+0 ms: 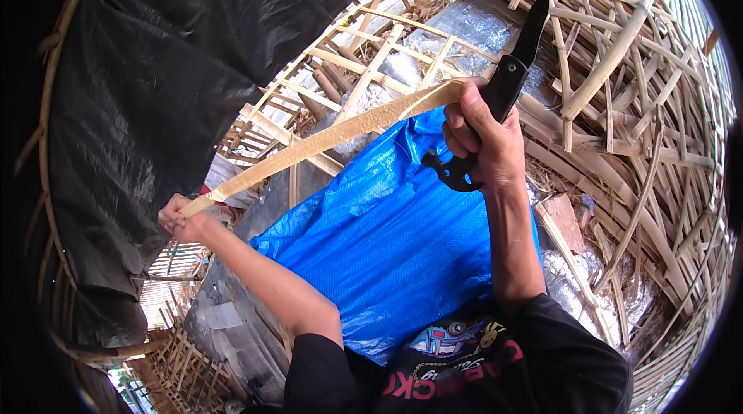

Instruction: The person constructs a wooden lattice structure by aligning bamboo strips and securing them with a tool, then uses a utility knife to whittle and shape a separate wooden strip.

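Here both hands stretch a bamboo strip (325, 135), right hand (484, 139) gripping a knife (507, 77).

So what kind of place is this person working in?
Probably a bamboo craft workshop: woven bamboo frames all around, black plastic sheeting, and the person's left hand holding a bamboo strip while the right hand holds a black knife.

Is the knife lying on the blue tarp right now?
No, the right hand grips the black knife with its blade pointing up, above the blue tarp, at one end of the bamboo strip.
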Tool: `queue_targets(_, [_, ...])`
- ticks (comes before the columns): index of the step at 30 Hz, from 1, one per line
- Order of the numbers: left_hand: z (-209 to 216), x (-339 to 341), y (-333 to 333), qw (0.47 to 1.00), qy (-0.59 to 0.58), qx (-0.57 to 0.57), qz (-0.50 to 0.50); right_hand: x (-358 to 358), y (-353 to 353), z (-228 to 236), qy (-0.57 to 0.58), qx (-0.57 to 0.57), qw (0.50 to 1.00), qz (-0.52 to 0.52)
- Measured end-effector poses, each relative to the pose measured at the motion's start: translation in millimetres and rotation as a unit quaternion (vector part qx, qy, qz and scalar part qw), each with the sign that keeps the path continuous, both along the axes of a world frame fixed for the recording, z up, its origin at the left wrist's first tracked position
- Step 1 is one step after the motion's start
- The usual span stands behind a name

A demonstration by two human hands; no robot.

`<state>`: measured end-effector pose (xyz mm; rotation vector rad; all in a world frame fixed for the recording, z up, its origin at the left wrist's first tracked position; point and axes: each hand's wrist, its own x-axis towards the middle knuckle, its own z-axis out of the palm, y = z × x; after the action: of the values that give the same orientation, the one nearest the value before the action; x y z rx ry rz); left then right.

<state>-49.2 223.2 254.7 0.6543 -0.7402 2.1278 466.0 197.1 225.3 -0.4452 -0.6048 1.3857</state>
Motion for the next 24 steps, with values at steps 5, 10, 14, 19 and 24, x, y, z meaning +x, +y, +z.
queue_targets(5, [4.4, 1.3, -6.4, 1.0, 0.016, 0.014, -0.008, 0.1, -0.5, 0.2, -0.076, -0.003, 0.996, -0.048])
queue_targets(10, [5.5, 8.1, -5.6, 0.999, 0.03, -0.013, 0.0, -4.5, -1.0, -1.3, -0.11, -0.013, 0.989, -0.097])
queue_targets(14, [1.5, -4.4, -0.3, 0.999, 0.032, -0.012, 0.001, -6.9, 1.5, -6.1, -0.11, -0.019, 0.988, -0.105])
queue_targets(19, [0.2, 4.1, 1.8, 0.998, 0.043, -0.031, 0.025, -11.5, 6.5, -15.4, -0.052, -0.055, 0.995, -0.068])
queue_targets(24, [-4.2, 7.9, 9.0, 0.996, 0.041, -0.076, 0.013, -12.8, 13.5, -24.7, -0.027, -0.067, 0.996, -0.048])
